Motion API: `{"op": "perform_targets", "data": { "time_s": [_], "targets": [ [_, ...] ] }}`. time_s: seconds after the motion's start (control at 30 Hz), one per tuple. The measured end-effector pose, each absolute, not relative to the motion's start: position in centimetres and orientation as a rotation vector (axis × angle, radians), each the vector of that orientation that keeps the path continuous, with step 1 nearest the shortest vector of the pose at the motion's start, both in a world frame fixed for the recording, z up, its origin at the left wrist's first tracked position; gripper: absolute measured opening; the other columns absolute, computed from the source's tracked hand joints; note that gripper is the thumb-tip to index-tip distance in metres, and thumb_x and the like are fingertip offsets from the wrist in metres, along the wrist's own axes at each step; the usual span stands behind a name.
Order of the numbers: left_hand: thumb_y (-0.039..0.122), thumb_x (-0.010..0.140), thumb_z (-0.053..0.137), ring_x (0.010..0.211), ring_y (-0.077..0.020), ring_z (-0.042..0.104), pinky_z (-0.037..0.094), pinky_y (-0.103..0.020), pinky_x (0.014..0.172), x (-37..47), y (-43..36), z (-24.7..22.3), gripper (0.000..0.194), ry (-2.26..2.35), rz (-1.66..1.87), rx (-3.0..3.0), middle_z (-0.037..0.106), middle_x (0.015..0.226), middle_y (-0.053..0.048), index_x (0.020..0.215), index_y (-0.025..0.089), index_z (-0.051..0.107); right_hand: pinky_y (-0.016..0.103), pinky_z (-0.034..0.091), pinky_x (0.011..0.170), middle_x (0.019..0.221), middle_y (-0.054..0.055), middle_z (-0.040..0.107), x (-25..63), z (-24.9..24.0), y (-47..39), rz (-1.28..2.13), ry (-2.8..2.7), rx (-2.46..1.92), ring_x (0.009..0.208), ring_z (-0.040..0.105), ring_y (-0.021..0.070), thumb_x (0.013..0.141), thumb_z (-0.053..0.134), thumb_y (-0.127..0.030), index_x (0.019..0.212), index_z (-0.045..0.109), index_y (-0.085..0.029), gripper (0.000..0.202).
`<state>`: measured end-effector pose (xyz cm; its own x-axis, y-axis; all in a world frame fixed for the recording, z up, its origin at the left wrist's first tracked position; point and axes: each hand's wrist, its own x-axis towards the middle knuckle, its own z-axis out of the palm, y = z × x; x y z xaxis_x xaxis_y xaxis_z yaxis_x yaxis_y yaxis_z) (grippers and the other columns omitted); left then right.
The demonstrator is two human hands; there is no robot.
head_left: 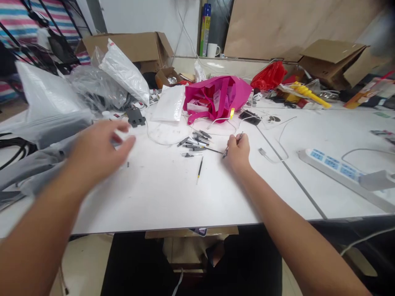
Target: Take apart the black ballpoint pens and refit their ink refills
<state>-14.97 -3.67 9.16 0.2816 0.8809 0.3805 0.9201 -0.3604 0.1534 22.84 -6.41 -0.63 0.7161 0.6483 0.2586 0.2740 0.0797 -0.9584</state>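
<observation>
Pen (225, 154), right of centre: probably light, stiff, slick; best held mid-barrel. Pinched by right hand (239, 149), apart from left hand (98, 144), loosely spread, seemingly empty, at left.

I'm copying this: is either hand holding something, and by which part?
The right hand grips a pen-like thing near its middle; both ends poke out. The blurred left hand looks empty.

The near tabletop (160, 205) offers free passage, with heaped pens (197, 149) and a pink bag (239, 91) obstructing beyond.
</observation>
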Motion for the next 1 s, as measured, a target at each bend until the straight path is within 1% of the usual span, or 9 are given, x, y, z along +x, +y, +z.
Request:
{"op": "perform_targets", "data": {
  "time_s": [0.1, 0.17, 0.27, 0.33, 0.6, 0.73, 0.83, 0.93, 1.0],
  "targets": [
    [0.046, 0.102, 0.051, 0.111, -0.0357, 0.070, 0.057, -0.055, 0.102, -16.2, -4.7, 4.9, 0.053, -1.900, -0.381, -2.364, 0.067, 0.133, -0.017, 0.145, 0.017, 0.060, 0.033, 0.039, 0.063, 0.066, -0.008, 0.053, 22.9, -0.5, -6.3, 0.317, -0.783, -1.519, 0.058, 0.049, 0.0155, 0.099, 0.056, -0.020, 0.083, 0.037, -0.029, 0.027],
    [0.049, 0.104, 0.043, 0.118, -0.0390, 0.067, 0.056, -0.054, 0.102, -16.6, -5.5, 2.6, 0.056, -1.948, -0.311, -2.348, 0.065, 0.137, -0.020, 0.145, 0.016, 0.063, 0.033, 0.039, 0.064, 0.066, -0.007, 0.052, 23.1, -0.7, -6.1, 0.303, -0.794, -1.515, 0.058, 0.049, 0.0159, 0.099, 0.056, -0.021, 0.083, 0.036, -0.029, 0.027],
    [0.042, 0.106, 0.035, 0.119, -0.0374, 0.066, 0.054, -0.052, 0.106, -16.9, -6.1, 1.3, 0.053, -1.866, -0.337, -2.394, 0.070, 0.128, -0.019, 0.127, 0.013, 0.075, 0.034, 0.039, 0.064, 0.066, -0.008, 0.051, 23.3, -1.0, -5.9, 0.285, -0.810, -1.506, 0.058, 0.049, 0.0164, 0.099, 0.055, -0.021, 0.085, 0.035, -0.029, 0.026],
    [0.037, 0.106, 0.034, 0.117, -0.0365, 0.067, 0.054, -0.051, 0.106, -17.1, -6.0, 1.4, 0.053, -1.837, -0.342, -2.423, 0.073, 0.123, -0.017, 0.119, 0.013, 0.079, 0.034, 0.039, 0.065, 0.065, -0.008, 0.050, 23.3, -1.0, -5.9, 0.279, -0.817, -1.508, 0.058, 0.048, 0.0166, 0.098, 0.055, -0.022, 0.085, 0.034, -0.029, 0.026],
    [0.033, 0.102, 0.040, 0.105, -0.0309, 0.073, 0.056, -0.047, 0.098, -17.3, -5.3, 1.5, 0.045, -1.781, -0.470, -2.538, 0.079, 0.119, -0.012, 0.108, 0.019, 0.082, 0.035, 0.039, 0.067, 0.068, -0.007, 0.049, 23.1, -1.1, -6.2, 0.260, -0.849, -1.537, 0.060, 0.047, 0.0167, 0.098, 0.054, -0.024, 0.085, 0.034, -0.029, 0.024],
    [0.033, 0.101, 0.043, 0.105, -0.0272, 0.073, 0.055, -0.043, 0.099, -14.0, -4.3, 1.1, 0.039, -1.613, -0.598, -2.706, 0.080, 0.113, -0.009, 0.101, 0.023, 0.081, 0.035, 0.039, 0.067, 0.072, -0.006, 0.049, 23.5, -1.8, -5.7, 0.209, -0.875, -1.509, 0.063, 0.048, 0.0174, 0.099, 0.056, -0.030, 0.085, 0.035, -0.029, 0.025],
    [0.030, 0.100, 0.046, 0.102, -0.0274, 0.073, 0.055, -0.042, 0.097, -9.9, -2.2, 1.0, 0.037, -1.418, -0.667, -2.864, 0.080, 0.108, -0.012, 0.097, 0.019, 0.081, 0.036, 0.039, 0.067, 0.071, -0.005, 0.049, 23.9, -2.3, -5.3, 0.210, -0.880, -1.490, 0.062, 0.049, 0.0182, 0.101, 0.057, -0.038, 0.087, 0.033, -0.030, 0.029],
    [0.025, 0.089, 0.060, 0.087, -0.0234, 0.072, 0.055, -0.038, 0.086, -5.8, 0.8, 1.2, 0.022, -1.327, -0.702, -3.019, 0.081, 0.098, -0.009, 0.093, 0.019, 0.082, 0.036, 0.039, 0.066, 0.070, -0.006, 0.049, 24.3, -2.5, -5.0, 0.176, -0.885, -1.491, 0.060, 0.048, 0.0179, 0.102, 0.058, -0.042, 0.087, 0.033, -0.030, 0.031],
    [0.017, 0.080, 0.066, 0.081, -0.0214, 0.071, 0.055, -0.034, 0.082, -3.8, 2.7, 1.6, 0.019, -1.388, -0.665, -3.079, 0.080, 0.089, -0.007, 0.090, 0.019, 0.083, 0.035, 0.039, 0.065, 0.070, -0.006, 0.048, 24.5, -2.7, -4.8, 0.166, -0.893, -1.476, 0.059, 0.047, 0.0173, 0.102, 0.058, -0.046, 0.088, 0.032, -0.030, 0.033]
  ]
}}
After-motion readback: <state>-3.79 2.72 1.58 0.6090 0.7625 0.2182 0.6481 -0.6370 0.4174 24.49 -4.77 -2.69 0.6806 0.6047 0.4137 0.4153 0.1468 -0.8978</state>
